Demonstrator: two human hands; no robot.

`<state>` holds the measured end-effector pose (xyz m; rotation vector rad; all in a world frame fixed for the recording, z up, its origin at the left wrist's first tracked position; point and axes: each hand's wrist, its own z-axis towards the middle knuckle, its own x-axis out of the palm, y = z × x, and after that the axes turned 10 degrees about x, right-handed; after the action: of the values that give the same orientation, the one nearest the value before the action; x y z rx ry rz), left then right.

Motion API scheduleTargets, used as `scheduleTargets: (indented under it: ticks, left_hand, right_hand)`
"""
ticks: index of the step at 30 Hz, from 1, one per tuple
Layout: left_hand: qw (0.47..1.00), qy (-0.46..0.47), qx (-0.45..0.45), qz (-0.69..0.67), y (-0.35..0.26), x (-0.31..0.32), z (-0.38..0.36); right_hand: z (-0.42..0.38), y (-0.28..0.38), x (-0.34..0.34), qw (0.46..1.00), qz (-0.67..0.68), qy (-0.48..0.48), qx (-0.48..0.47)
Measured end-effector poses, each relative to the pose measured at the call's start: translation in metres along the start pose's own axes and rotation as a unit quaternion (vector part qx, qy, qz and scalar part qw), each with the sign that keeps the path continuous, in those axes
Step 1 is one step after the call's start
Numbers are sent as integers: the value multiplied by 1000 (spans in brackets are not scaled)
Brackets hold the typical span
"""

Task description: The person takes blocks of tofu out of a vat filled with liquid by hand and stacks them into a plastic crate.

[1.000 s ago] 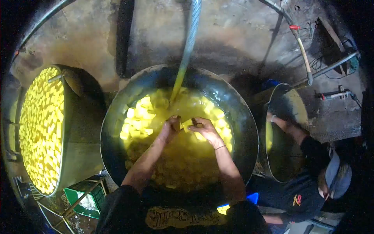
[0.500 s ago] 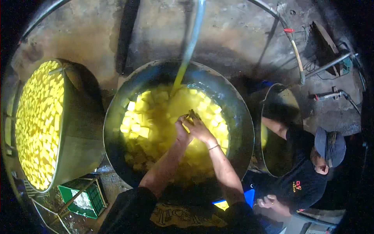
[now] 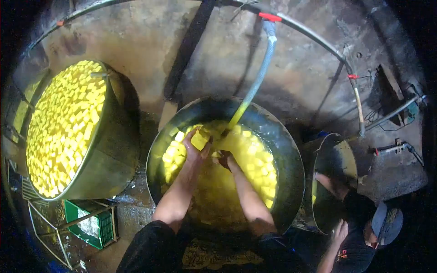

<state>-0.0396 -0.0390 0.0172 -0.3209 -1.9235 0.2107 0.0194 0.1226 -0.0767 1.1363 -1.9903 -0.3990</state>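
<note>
A big round metal vat (image 3: 291,182) in front of me holds yellow liquid and many floating yellow cubes (image 3: 255,159). My left hand (image 3: 195,149) is raised above the surface with a yellow cube (image 3: 199,140) in its fingers. My right hand (image 3: 223,158) is lower, partly dipped among the cubes just right of the left hand; whether it holds anything is hidden. A hose (image 3: 255,86) runs down from a pipe on the wall into the vat beside my hands.
A second vat (image 3: 107,150) full of yellow cubes stands at the left. A smaller pot (image 3: 339,157) stands at the right, where another person in a cap (image 3: 387,225) bends over it. A green crate (image 3: 91,225) lies at lower left. Pipes run along the stained wall (image 3: 318,63).
My hands moved toward the far side of the vat near the hose; the left hand lifted a cube. The view shifted down and right. The other person bent lower over the smaller pot.
</note>
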Motion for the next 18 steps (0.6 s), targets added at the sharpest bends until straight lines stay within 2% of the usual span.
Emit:
scheduleTargets:
  ticks: [1, 2, 4, 5, 6, 7, 8, 9, 10, 11, 12, 13, 14, 16, 18]
  left_hand:
    - [995, 35, -59, -69, -1, 1, -3]
    - [994, 41, -70, -70, 2, 1, -4]
    - [991, 95, -83, -34, 17, -1, -14]
    - [991, 72, -113, -14, 24, 4, -24]
    - [988, 74, -136, -6, 34, 7, -34]
    - [980, 127, -153, 17, 46, 8, -45]
    - [968, 182, -171, 38, 58, 11, -57]
    - [967, 141, -193, 88, 68, 20, -74]
    - [960, 146, -219, 98, 77, 28, -93]
    - [952, 172, -225, 120, 86, 35, -113]
    - [942, 198, -230, 142, 97, 37, -128]
    - [915, 260, -293, 96, 115, 33, -139]
    - [901, 252, -346, 74, 128, 35, -157]
    - [872, 297, -377, 100, 145, 55, -205]
    - [850, 245, -456, 93, 153, 76, -265]
  right_hand:
    - [-37, 15, 9, 987, -151, 30, -41]
    - [-77, 32, 21, 951, -291, 49, -96]
    - [-129, 44, 46, 986, -151, -16, -71]
    - [-160, 52, 62, 987, -138, -34, -77]
    - [-191, 62, 79, 966, -213, -59, -131]
    - [-216, 67, 89, 937, -285, -87, -181]
    - [-232, 66, 89, 940, -267, -109, -183]
    - [-247, 63, 87, 909, -292, -125, -268]
    - [-264, 63, 86, 869, -319, -143, -349]
    - [-285, 67, 88, 824, -403, -199, -346]
    - [-308, 75, 89, 764, -513, -274, -279]
    - [-315, 72, 75, 694, -547, -342, -320]
    - [-324, 67, 62, 615, -576, -407, -351]
    - [-357, 60, 39, 664, -517, -399, -364]
    - [-393, 34, 8, 709, -515, -366, -313]
